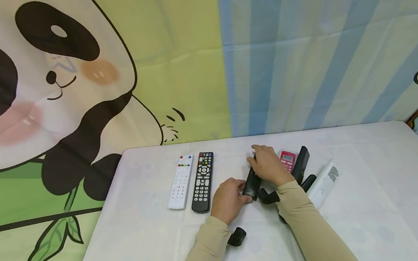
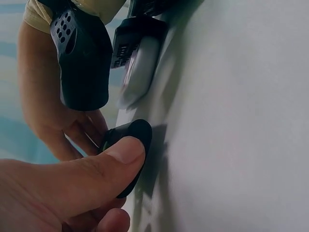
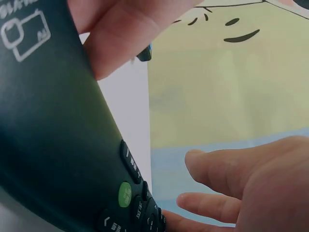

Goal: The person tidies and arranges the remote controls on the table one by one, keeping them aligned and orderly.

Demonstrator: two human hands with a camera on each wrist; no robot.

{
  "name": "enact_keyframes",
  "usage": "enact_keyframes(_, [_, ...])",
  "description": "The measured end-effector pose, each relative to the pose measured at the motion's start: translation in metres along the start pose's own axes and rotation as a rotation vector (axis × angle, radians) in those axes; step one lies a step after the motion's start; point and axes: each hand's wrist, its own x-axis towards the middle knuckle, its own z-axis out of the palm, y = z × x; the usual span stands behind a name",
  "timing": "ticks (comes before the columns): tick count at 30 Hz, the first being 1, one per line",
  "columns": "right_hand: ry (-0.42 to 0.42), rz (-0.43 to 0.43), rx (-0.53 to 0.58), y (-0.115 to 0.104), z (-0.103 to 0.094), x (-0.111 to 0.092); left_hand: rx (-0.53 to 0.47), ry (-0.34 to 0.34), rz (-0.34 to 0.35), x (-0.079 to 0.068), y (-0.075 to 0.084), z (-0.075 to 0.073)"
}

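In the head view my left hand (image 1: 228,200) pinches the near end of a black remote control (image 1: 252,184), its thumb on the end edge. The thumb shows close up against the remote's rounded end (image 2: 140,133) in the left wrist view. My right hand (image 1: 270,164) is at the far end of the same remote. In the right wrist view the remote's face (image 3: 63,121) shows a green button and white print. There the right hand (image 3: 270,188) has extended fingers, one touching the remote by its buttons, while others stand apart from it.
To the left lie a white remote (image 1: 181,182) and a black remote with many buttons (image 1: 202,183). Right of my hands are a pink device with a small screen (image 1: 287,158), a long black object (image 1: 301,162) and a white device with a square code (image 1: 323,183). A patterned curtain (image 1: 292,53) hangs behind the table.
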Motion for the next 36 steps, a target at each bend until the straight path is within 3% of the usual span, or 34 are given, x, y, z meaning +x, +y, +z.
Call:
enact_keyframes(11, [0.001, -0.032, 0.005, -0.013, 0.0, 0.001, -0.01, 0.017, 0.019, -0.004, -0.007, -0.006])
enact_keyframes(25, [-0.054, -0.033, 0.018, -0.026, 0.011, 0.004, -0.004, 0.066, 0.002, -0.016, -0.014, -0.015])
enact_keyframes(36, [-0.045, -0.063, 0.003, -0.037, 0.023, 0.012, 0.018, 0.093, -0.022, -0.023, -0.021, -0.018])
